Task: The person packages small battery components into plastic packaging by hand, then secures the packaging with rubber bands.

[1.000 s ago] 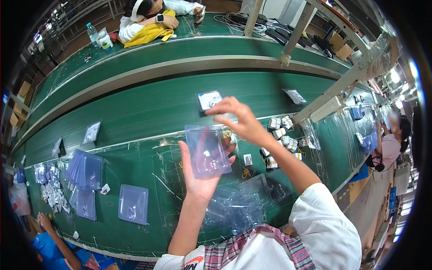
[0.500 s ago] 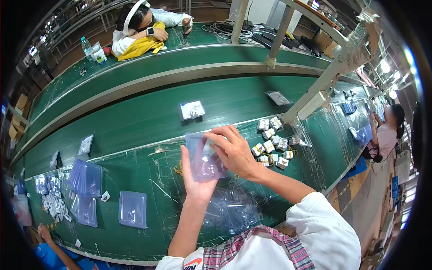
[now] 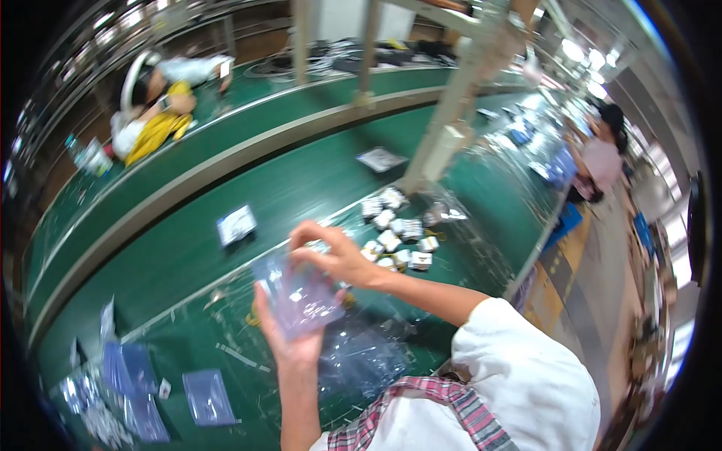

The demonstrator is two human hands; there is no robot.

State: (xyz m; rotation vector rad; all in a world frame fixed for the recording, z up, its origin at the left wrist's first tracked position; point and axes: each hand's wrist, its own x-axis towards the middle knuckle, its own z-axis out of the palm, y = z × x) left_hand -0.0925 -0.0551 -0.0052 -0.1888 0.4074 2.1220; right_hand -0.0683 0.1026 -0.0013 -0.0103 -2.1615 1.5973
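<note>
A clear, purplish plastic case is held over the green work surface. My left hand supports it from below and along its left edge, with the thumb up its side. The fingers of my right hand are bent and pressed at the case's upper right edge. Beneath my hands lies a heap of clear plastic cases. Bundles of small white pieces with yellow ties sit to the right of my right hand. The frame is somewhat blurred.
Flat packs lie on the green conveyor. Stacked purplish cases and small white parts are at lower left. A post rises beyond the bundles. One person leans across the far table; another is at right.
The view has turned, so the bundles and the post appear further left. My hands, still on the case, appear lower and further left. One conveyor pack has shifted left in view.
</note>
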